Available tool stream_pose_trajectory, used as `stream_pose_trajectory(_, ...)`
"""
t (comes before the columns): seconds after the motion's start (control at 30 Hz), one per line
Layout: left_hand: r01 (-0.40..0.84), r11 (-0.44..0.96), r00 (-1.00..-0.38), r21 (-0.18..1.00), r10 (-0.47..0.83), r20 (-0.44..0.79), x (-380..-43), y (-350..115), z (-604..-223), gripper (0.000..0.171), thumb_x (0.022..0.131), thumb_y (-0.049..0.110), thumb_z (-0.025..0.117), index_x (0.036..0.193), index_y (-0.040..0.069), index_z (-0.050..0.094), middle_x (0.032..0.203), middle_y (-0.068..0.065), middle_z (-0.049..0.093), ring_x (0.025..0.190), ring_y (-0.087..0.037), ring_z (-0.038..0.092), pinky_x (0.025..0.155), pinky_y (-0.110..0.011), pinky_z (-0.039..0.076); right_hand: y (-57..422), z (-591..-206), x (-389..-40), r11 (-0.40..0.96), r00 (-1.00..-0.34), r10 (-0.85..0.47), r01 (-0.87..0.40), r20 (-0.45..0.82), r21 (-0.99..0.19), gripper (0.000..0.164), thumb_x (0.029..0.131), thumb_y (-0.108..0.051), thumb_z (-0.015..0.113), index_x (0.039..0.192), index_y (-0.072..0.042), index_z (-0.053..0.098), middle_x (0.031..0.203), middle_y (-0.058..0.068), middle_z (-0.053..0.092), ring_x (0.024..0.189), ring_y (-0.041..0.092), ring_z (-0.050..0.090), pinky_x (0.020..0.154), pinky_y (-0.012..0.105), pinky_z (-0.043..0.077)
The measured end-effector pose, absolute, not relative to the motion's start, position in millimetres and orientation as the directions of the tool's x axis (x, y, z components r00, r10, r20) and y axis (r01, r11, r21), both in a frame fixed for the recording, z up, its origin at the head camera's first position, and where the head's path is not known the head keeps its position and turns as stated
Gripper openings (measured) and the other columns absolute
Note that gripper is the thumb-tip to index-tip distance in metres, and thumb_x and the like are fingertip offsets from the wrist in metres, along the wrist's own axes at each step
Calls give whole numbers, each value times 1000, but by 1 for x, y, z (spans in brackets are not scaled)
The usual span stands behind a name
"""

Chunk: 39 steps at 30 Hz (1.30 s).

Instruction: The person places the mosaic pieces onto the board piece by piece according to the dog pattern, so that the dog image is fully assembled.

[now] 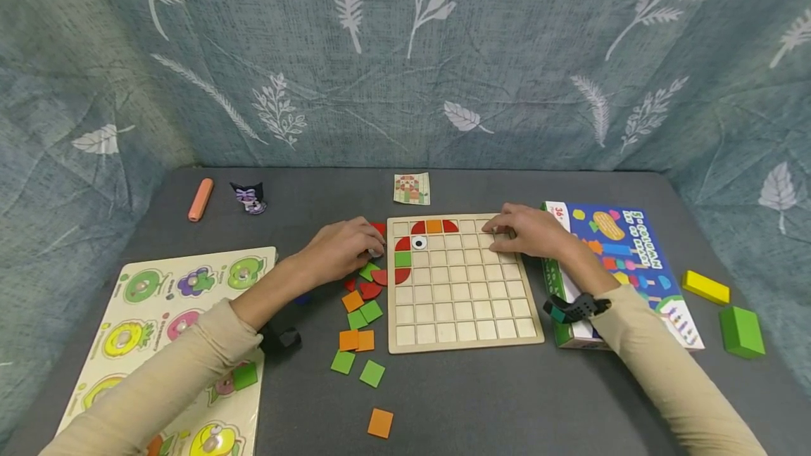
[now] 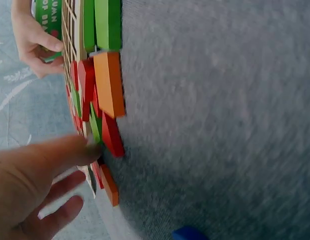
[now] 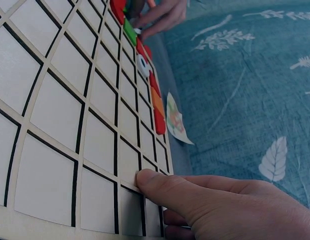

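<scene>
A wooden grid board (image 1: 465,312) lies mid-table, with red, orange and green tiles and a round eye tile (image 1: 419,243) set in its upper left cells. My left hand (image 1: 345,248) is just off the board's left edge, over loose tiles. Its fingertips pinch a small white piece (image 3: 138,31), mostly covered by the fingers. On the upper right corner of the board, my right hand (image 1: 526,231) holds the edge. The right thumb (image 3: 150,180) presses on the grid while the other fingers reach past the rim.
Loose green tiles (image 1: 372,373) and orange tiles (image 1: 380,423) lie left of the board. A pattern card (image 1: 412,189) is behind it. A fruit puzzle board (image 1: 190,273) stands left; a blue box (image 1: 633,245), yellow block (image 1: 706,287) and green block (image 1: 743,333) are right.
</scene>
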<state>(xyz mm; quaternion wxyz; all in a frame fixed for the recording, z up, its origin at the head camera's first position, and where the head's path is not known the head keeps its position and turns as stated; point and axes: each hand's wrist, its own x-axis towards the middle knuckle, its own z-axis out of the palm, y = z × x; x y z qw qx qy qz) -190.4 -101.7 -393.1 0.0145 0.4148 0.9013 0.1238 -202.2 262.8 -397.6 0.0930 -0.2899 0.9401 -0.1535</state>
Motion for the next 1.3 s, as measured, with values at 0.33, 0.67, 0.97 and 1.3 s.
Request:
stream_pose_trajectory(0.33, 667, 656, -731, 354, 667, 143, -189, -97, -389, 21, 88, 12, 70, 109, 8, 73, 107, -9, 67, 89, -22, 63, 73, -34, 53, 264, -397, -202, 798, -823, -559, -502, -97, -334, 36, 87, -30, 72, 120, -15, 69, 89, 2, 55, 73, 10, 46, 62, 27, 34)
stream_pose_trajectory(0.67, 656, 613, -733, 439, 656, 179, -188, -90, -394, 23, 90, 11, 68, 113, 7, 71, 105, -11, 63, 73, -17, 53, 61, -24, 40, 263, -398, -201, 797, -821, -561, -502, -103, -336, 37, 87, -30, 71, 120, -15, 69, 88, 2, 54, 70, 10, 43, 61, 27, 31)
stream_pose_trajectory(0.97, 628, 628, -750, 460, 646, 141, -186, -80, -391, 25, 93, 14, 65, 116, 5, 67, 109, -10, 65, 79, -17, 55, 69, -31, 46, 263, -398, -203, 795, -817, -567, -512, -100, -326, 36, 87, -31, 71, 120, -16, 69, 90, 2, 55, 72, 10, 45, 61, 27, 33)
stream_pose_trajectory(1.3, 626, 593, -730, 506, 674, 114, -188, -57, -388, 24, 95, 17, 62, 117, 9, 70, 108, -10, 65, 76, -15, 58, 60, -23, 44, 262, -397, -203, 794, -817, -568, -511, -100, -329, 36, 87, -31, 71, 120, -15, 69, 89, 3, 55, 71, 10, 44, 61, 27, 33)
